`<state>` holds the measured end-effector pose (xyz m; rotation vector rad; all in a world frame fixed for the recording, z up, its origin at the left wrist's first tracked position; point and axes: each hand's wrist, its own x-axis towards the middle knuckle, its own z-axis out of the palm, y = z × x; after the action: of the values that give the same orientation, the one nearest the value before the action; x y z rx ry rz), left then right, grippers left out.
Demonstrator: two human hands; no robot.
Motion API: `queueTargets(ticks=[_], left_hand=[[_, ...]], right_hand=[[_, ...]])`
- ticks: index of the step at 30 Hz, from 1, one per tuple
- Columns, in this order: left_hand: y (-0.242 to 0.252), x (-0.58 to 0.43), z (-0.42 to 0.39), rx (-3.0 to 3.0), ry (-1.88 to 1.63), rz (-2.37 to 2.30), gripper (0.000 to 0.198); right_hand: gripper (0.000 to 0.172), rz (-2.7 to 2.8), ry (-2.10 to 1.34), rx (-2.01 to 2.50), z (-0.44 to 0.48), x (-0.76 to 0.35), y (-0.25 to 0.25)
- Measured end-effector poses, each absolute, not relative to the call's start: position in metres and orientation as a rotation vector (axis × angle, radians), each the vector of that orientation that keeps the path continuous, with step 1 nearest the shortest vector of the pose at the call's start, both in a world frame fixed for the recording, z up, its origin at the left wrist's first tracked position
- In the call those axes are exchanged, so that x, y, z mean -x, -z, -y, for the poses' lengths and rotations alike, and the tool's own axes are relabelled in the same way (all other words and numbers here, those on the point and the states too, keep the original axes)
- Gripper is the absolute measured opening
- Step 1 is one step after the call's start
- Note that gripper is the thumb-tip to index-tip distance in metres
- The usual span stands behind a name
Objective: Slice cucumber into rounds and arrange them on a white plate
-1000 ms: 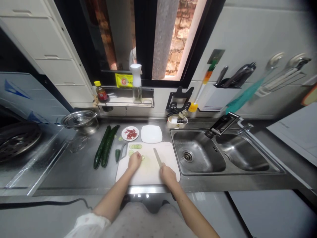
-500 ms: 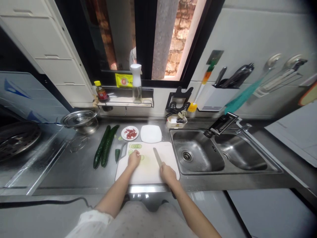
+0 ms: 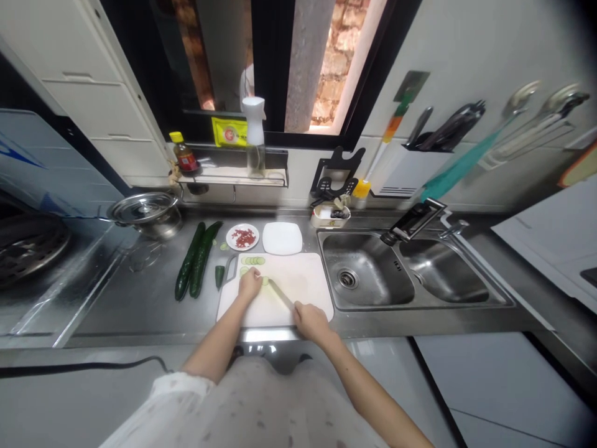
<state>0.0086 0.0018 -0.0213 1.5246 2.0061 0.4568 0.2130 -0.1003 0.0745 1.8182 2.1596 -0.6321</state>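
Note:
A white cutting board (image 3: 298, 270) lies on the steel counter. My right hand (image 3: 310, 320) is closed around the handle of a knife (image 3: 281, 294), whose blade points up and left across the board. The blade tip is at a pale green cucumber slice (image 3: 265, 281). My left hand (image 3: 250, 284), fingers drawn together, pinches that slice at its left side. Overlapping cucumber slices (image 3: 253, 261) form a row beyond my left hand; another slice shows partly behind the fingers. A dark green cucumber end (image 3: 219, 277) lies left of the board, with two whole cucumbers (image 3: 199, 261) farther left.
Behind the board are a small plate (image 3: 232, 241) of chopped red pieces and a white square plate (image 3: 282, 238). A double sink (image 3: 368, 305) is on the right. A lidded steel pot (image 3: 161, 227) stands back left. A shelf above holds a spray bottle (image 3: 255, 134) and a sauce bottle (image 3: 185, 155).
My right hand has swung the knife blade leftward, bringing its tip from the open board to the slice by my left hand. My left hand stays near the same spot. The view has tilted slightly.

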Motion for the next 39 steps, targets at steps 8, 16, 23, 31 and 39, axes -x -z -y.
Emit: queueTargets(ticks=[8, 16, 23, 31, 39], left_hand=[[0.022, -0.004, -0.001, -1.508, -0.481, -1.967, 0.018], [0.019, -0.001, 0.000, -1.488, -0.523, -1.958, 0.020], [0.018, -0.003, -0.002, -1.488, -0.493, -2.007, 0.018], [0.018, -0.002, -0.003, -1.504, -0.486, -1.999, 0.019], [0.017, -0.002, -0.002, -1.497, -0.467, -1.996, 0.020]], right_hand=[[0.031, -2.150, 0.663, -1.810, 0.106, -0.212, -0.074], [0.032, -2.134, 0.670, -1.823, 0.105, -0.205, -0.075], [0.030, -2.144, 0.659, -1.784, 0.099, -0.202, -0.073], [0.031, -2.156, 0.654, -1.758, 0.100, -0.202, -0.067], [0.032, -2.154, 0.640, -1.778, 0.098, -0.202, -0.065]])
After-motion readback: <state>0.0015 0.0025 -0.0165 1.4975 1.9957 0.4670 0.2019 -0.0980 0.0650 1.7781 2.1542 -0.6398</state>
